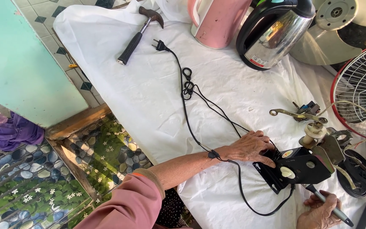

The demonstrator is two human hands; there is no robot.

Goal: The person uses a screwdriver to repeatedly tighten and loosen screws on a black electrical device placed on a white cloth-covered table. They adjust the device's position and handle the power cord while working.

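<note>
Near the table's front right edge, the left hand presses flat on a black metal motor unit; the right hand grips a grey-handled screwdriver at its underside. The unit looks partly dismantled, work unfinished.

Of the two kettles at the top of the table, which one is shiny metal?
The right-hand kettle, with a mirror-like steel body and black handle and lid. The kettle beside it on the left is matte pink plastic with a pink handle.

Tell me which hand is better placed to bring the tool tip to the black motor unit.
Right. The right hand already grips the pen-like tool, its tip at the black motor unit. The left hand rests on the unit.
</note>
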